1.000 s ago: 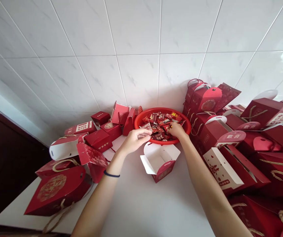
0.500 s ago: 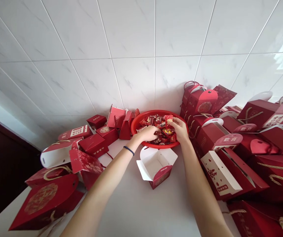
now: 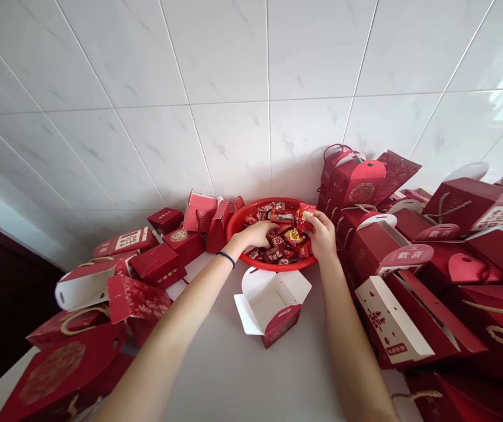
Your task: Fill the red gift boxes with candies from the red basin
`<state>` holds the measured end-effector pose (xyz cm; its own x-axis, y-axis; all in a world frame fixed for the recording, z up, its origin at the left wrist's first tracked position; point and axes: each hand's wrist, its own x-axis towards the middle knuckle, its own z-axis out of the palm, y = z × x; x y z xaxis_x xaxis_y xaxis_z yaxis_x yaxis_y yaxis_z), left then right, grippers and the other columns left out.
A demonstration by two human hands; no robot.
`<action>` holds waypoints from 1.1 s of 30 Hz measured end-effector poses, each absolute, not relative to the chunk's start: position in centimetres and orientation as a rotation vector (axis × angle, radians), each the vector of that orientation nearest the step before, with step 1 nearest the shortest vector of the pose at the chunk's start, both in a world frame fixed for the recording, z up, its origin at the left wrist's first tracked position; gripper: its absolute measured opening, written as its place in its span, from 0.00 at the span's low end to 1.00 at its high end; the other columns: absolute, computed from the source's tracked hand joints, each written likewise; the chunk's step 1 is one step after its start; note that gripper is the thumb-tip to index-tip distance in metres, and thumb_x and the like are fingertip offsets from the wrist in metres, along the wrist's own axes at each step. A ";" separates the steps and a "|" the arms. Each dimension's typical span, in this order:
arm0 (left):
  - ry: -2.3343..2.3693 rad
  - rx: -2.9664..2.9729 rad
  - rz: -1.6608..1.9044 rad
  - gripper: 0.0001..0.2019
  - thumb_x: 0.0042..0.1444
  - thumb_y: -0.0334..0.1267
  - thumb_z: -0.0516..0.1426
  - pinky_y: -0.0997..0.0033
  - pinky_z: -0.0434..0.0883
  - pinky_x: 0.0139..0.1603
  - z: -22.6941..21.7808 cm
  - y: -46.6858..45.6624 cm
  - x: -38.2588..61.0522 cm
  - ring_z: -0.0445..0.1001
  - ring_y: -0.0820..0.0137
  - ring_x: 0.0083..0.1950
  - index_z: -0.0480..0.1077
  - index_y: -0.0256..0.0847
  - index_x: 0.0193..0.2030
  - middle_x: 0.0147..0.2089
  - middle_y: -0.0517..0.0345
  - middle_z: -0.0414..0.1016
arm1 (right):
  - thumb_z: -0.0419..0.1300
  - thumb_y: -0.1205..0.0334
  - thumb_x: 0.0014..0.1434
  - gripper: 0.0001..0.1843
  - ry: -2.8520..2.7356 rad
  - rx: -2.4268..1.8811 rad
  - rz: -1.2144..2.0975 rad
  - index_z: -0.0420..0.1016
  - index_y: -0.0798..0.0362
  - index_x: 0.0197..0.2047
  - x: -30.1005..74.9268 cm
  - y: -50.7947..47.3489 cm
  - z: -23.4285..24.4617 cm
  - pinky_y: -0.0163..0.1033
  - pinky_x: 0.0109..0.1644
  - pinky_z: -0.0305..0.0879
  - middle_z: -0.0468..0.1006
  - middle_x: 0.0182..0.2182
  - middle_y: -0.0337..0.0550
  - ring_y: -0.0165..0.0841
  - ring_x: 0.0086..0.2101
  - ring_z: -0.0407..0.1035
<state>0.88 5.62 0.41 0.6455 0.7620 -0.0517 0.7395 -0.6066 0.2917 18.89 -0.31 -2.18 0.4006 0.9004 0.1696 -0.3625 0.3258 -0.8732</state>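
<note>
A red plastic basin [image 3: 232, 225] holds many small wrapped candies [image 3: 273, 255], mostly red and dark red. My left hand [image 3: 255, 235] reaches into its left side, fingers bent together among the candies; whatever they grip is hidden. At the basin's right side, my right hand [image 3: 322, 235] pinches a red wrapped candy [image 3: 305, 213] between thumb and fingers, just above the pile. In front of the basin stands an open gift box [image 3: 283, 326], red outside and white inside, its flaps spread. No candy shows inside it.
Red gift boxes [image 3: 158, 265] with rope handles crowd the left of the white table [image 3: 251, 381]. More boxes [image 3: 383, 240] are stacked closely along the right, some with lids up. A tiled wall [image 3: 229, 140] rises right behind the basin.
The view has shifted slightly, so the basin and open box sit a little lower and further left. My left hand has drawn slightly back leftward; my right hand still holds the red candy.
</note>
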 end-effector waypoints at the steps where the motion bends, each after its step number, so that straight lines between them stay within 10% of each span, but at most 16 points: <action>1: 1.210 2.578 0.120 0.35 0.42 0.24 0.63 0.67 0.69 0.62 0.3 5.7 0.8 0.72 0.53 0.66 0.74 0.44 0.61 0.67 0.50 0.73 | 0.67 0.51 0.39 0.18 -0.752 -0.864 0.944 0.69 0.50 0.30 18.8 -0.3 -2.2 0.33 0.30 0.66 0.76 0.29 0.36 0.31 0.30 0.70; 10: 1.249 2.524 0.160 0.12 0.62 0.38 0.55 0.67 0.72 0.45 -0.7 6.2 0.0 0.80 0.61 0.39 0.79 0.40 0.34 0.36 0.53 0.84 | 0.66 0.51 0.39 0.17 -0.749 -0.877 0.955 0.71 0.50 0.32 19.0 -0.3 -2.1 0.33 0.29 0.64 0.78 0.30 0.37 0.32 0.31 0.70; 17: 1.285 2.464 0.174 0.21 0.60 0.27 0.49 0.72 0.73 0.52 1.1 6.8 -1.4 0.81 0.64 0.50 0.79 0.42 0.52 0.48 0.55 0.85 | 0.67 0.51 0.39 0.17 -0.747 -0.875 0.962 0.72 0.51 0.31 19.0 -0.3 -2.1 0.33 0.28 0.64 0.77 0.29 0.37 0.31 0.29 0.69; 24: 1.277 2.511 -0.023 0.23 0.49 0.39 0.66 0.72 0.74 0.51 1.6 5.2 -1.2 0.80 0.58 0.54 0.79 0.45 0.54 0.54 0.55 0.83 | 0.67 0.51 0.39 0.17 -0.762 -0.880 0.965 0.71 0.50 0.31 19.0 -0.3 -2.2 0.34 0.29 0.66 0.78 0.30 0.38 0.32 0.30 0.70; 33: 1.375 2.600 -0.048 0.19 0.60 0.49 0.61 0.62 0.73 0.52 0.4 3.6 0.8 0.78 0.51 0.56 0.78 0.48 0.56 0.55 0.47 0.81 | 0.67 0.52 0.39 0.17 -0.771 -0.872 0.976 0.70 0.51 0.31 18.9 -0.5 -2.0 0.33 0.29 0.66 0.77 0.29 0.36 0.31 0.29 0.69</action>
<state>0.79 3.59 0.45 0.5666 0.8149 -0.1219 0.8215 -0.5471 0.1606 18.94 -0.48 -1.99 0.3647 0.9178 0.1572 -0.3656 0.2964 -0.8823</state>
